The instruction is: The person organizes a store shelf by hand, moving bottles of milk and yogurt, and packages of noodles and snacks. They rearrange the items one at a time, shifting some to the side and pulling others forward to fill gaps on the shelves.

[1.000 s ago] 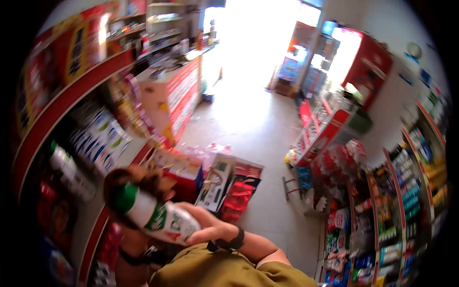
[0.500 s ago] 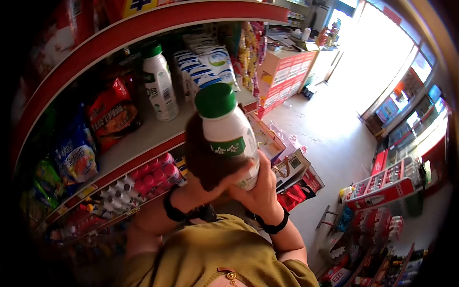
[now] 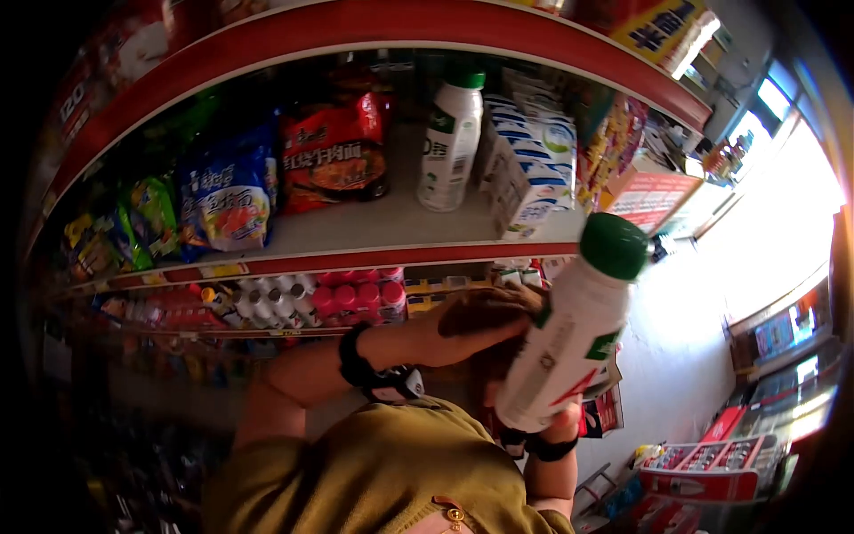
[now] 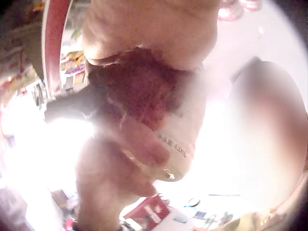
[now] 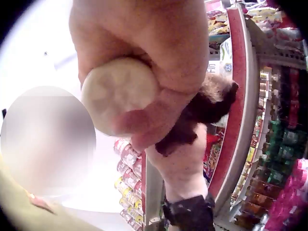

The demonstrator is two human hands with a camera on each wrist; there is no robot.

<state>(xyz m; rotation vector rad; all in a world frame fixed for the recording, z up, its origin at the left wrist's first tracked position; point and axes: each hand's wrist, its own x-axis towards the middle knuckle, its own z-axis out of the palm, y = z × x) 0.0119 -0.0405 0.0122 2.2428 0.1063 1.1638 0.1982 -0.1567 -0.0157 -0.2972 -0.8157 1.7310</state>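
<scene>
A white plastic bottle [image 3: 565, 347] with a green cap stands tilted in front of me in the head view. My right hand [image 3: 562, 423] grips it round the base; the right wrist view shows the round bottle bottom [image 5: 120, 94] between thumb and fingers. My left hand [image 3: 471, 334] holds a dark brown cloth [image 4: 139, 86] against the bottle's side, partly hidden behind it in the head view. On the shelf [image 3: 405, 191] ahead stands a similar green-capped bottle [image 3: 452, 142], beside a red noodle packet [image 3: 334, 160] and a row of white-and-blue cartons [image 3: 525, 178].
Blue and green packets [image 3: 227, 200] fill the shelf's left part. Below it, pink-capped bottles [image 3: 360, 298] line a lower shelf. A counter [image 3: 654, 196], a bright doorway and a red display rack [image 3: 703, 481] lie to the right.
My view has turned left to face the shelf. The bottle has tilted, its cap now up and to the right; my right hand has moved to its base, and the left with the cloth sits beside it.
</scene>
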